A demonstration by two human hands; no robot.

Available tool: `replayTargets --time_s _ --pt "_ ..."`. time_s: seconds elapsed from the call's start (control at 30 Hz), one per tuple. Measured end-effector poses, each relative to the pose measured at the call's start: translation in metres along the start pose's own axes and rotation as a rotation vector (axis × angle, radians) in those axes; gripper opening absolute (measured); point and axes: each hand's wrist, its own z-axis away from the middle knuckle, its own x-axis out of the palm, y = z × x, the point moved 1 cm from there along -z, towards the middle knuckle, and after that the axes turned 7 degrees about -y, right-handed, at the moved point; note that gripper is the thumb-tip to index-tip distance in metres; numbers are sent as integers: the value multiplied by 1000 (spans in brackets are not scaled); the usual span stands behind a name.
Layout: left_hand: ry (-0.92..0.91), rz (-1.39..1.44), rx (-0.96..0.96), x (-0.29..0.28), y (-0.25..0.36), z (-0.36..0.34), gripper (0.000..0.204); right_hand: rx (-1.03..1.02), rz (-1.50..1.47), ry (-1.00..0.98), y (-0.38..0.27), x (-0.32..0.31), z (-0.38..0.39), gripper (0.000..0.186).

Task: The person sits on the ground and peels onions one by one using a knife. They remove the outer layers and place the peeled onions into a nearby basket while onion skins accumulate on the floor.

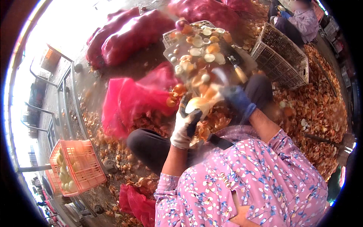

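My left hand (184, 126), in a white glove with dark fingers, is closed around a pale, partly peeled onion (197, 104) in front of my lap. Close by on the right, my right hand (238, 100) in a blue glove is smeared by motion; its fingers look closed on a knife, whose curved pale blade (220, 76) points up and away, blurred. Loose peel hangs between the two hands. Just beyond lies a work surface over a crate (168, 39), strewn with cut onion pieces (209, 58). A second knife (240, 73) with a yellowish handle rests at its right side.
Full red mesh sacks (132, 36) lie at the back, a slack pink mesh bag (124, 102) at left. A beige crate (281, 56) stands right. Onion skins (310, 109) cover the floor. An orange crate (77, 166) holds pale onions, lower left. Another person (300, 22) sits far right.
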Motion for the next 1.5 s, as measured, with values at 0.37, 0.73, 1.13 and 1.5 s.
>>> replayTargets --time_s 0.37,0.73,1.13,1.5 --pt "109 -124 -11 0 7 -2 70 -770 876 -194 -60 16 60 30" --pt "408 -474 -47 -15 -20 -11 55 -327 1137 -152 -60 45 59 22" --pt "176 -381 -39 -9 -14 -10 79 -66 95 -272 -20 12 33 37" --pt "-217 -228 -53 5 3 1 119 -184 -85 -241 -20 25 16 17"
